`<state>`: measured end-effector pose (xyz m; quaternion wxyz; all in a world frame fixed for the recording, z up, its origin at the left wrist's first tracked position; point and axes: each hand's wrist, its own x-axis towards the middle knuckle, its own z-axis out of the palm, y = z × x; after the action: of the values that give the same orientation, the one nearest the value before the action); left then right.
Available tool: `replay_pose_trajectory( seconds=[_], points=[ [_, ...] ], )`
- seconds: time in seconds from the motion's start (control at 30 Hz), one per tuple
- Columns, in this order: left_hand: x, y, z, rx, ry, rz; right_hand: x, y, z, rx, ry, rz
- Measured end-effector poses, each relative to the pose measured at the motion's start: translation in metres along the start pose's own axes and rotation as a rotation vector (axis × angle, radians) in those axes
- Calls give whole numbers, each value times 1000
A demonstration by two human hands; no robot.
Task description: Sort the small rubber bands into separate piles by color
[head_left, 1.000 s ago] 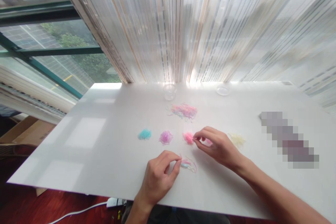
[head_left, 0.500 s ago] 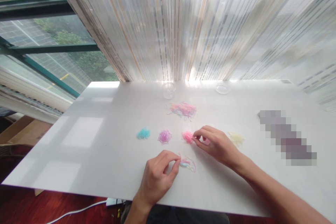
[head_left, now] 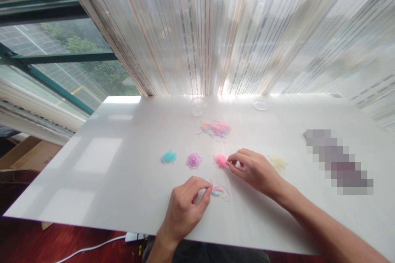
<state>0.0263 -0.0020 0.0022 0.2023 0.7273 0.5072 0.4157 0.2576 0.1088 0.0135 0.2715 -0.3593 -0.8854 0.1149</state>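
Small heaps of thin, stringy bands that look like little elastic bands lie on the white table. My right hand (head_left: 251,168) pinches at the right edge of the bright pink heap (head_left: 220,160); whatever sits in the fingertips is tiny. Nearer to me, my left hand (head_left: 188,199) has thumb and forefinger pinched at the left end of a small mixed bunch of bands (head_left: 220,192). Leftward are a purple heap (head_left: 194,160) and a turquoise heap (head_left: 168,157). A pale yellow heap (head_left: 278,162) shows behind my right wrist. Farther back lies a larger mixed pile (head_left: 215,129).
A clear round container (head_left: 198,106) stands at the table's back edge, with a clear lid-like disc (head_left: 261,104) to its right. A blurred-out object (head_left: 339,162) lies at right. Striped curtains (head_left: 197,28) hang behind the table (head_left: 138,205). A white cable (head_left: 92,246) runs below.
Both hands stay almost in place. The right fingertips have shifted very slightly at the pink heap; the heaps look the same.
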Motion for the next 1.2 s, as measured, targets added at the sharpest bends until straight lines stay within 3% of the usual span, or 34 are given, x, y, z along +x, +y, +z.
replay_pose_trajectory(
  seconds=[0.73,1.0,1.2],
  points=[
    [0,0,0,-2,-5,2,0,-4,-2,18,5,78],
    [3,2,-1,39,-28,78,7,-17,-18,385,11,179],
    [3,-2,1,80,-8,136,6,-16,-12,385,103,32]
  ],
)
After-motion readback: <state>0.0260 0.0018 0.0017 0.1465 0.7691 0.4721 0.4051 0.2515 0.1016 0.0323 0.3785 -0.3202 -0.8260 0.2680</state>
